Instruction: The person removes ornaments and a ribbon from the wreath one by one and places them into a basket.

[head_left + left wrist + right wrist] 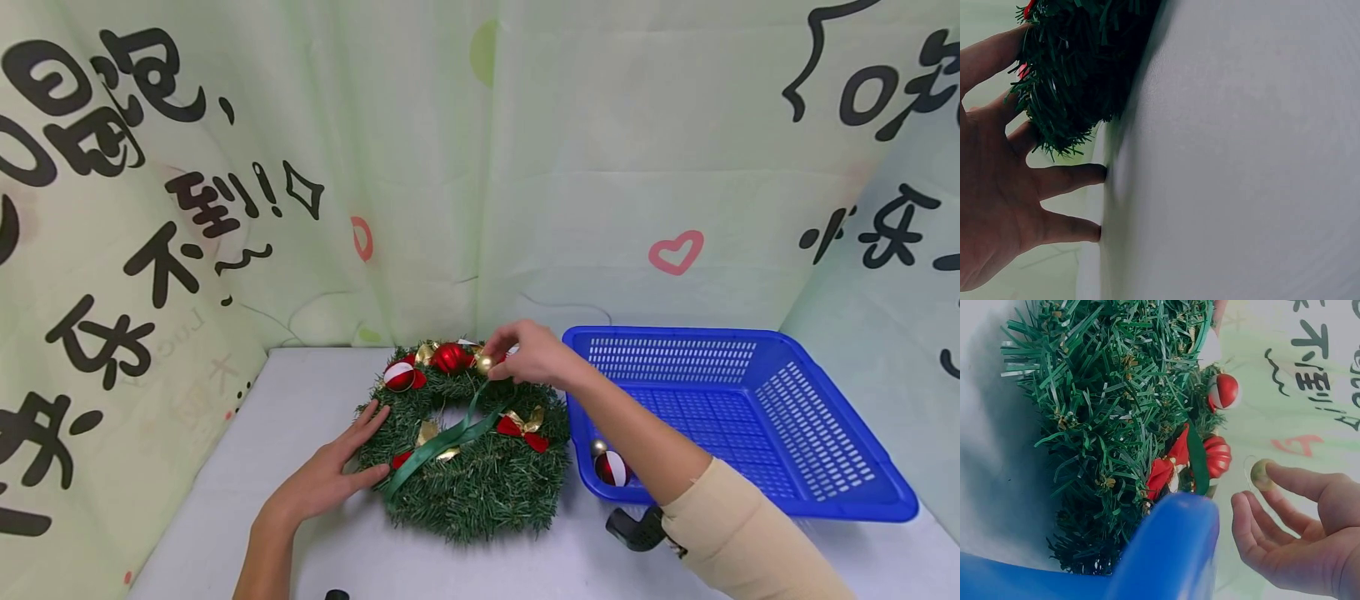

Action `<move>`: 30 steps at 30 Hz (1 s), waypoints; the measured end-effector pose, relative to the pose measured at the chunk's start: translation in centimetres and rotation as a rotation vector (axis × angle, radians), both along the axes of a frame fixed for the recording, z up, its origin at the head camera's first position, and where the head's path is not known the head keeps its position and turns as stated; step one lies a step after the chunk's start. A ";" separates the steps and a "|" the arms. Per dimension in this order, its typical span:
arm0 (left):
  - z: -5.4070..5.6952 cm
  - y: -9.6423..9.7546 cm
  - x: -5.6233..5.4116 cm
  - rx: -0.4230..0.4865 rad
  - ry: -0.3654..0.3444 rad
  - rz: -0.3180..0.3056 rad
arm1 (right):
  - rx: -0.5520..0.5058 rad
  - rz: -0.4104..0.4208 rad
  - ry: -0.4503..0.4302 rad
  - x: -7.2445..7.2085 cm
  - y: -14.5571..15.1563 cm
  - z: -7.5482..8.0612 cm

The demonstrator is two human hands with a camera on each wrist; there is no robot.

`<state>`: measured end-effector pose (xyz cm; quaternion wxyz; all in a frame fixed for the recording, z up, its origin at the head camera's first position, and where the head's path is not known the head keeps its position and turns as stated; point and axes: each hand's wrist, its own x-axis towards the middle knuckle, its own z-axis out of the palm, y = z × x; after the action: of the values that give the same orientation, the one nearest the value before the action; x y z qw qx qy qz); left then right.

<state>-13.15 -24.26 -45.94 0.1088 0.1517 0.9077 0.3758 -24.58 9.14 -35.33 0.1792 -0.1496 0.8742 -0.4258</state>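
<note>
A green tinsel wreath (pixel 480 504) lies on the white table. My right hand (pixel 536 357) pinches a small gold ball ornament (pixel 1262 475) between thumb and fingers, over the wreath's back right part. A thin loop of thread hangs from the ball in the right wrist view. My left hand (pixel 333 467) rests against the wreath's left side with fingers spread. On the wreath are a shiny red ball (pixel 450 358), a red-and-white ball (pixel 399 375) and a red-and-gold bow (pixel 534 431). A green ribbon (pixel 431 447) runs across its centre.
To the right stands a blue plastic basket (pixel 855 506), its left rim close beside the wreath. Inside its near left corner lie another red-and-white ball (pixel 611 469) and a small gold ball (pixel 597 447). A printed curtain (pixel 585 208) hangs behind the table.
</note>
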 end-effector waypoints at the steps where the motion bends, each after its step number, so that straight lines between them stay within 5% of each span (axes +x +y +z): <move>1: 0.0 0.0 0.0 0.000 -0.001 0.000 | -0.006 0.000 -0.001 0.0 0.1 0.0; 30: 0.1 0.0 0.1 -0.002 -0.004 -0.002 | -0.076 -0.016 0.040 2.4 3.5 0.2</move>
<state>-13.07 -24.23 -45.84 0.1112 0.1516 0.9078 0.3750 -22.16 12.60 -35.12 0.1525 -0.1580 0.8618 -0.4572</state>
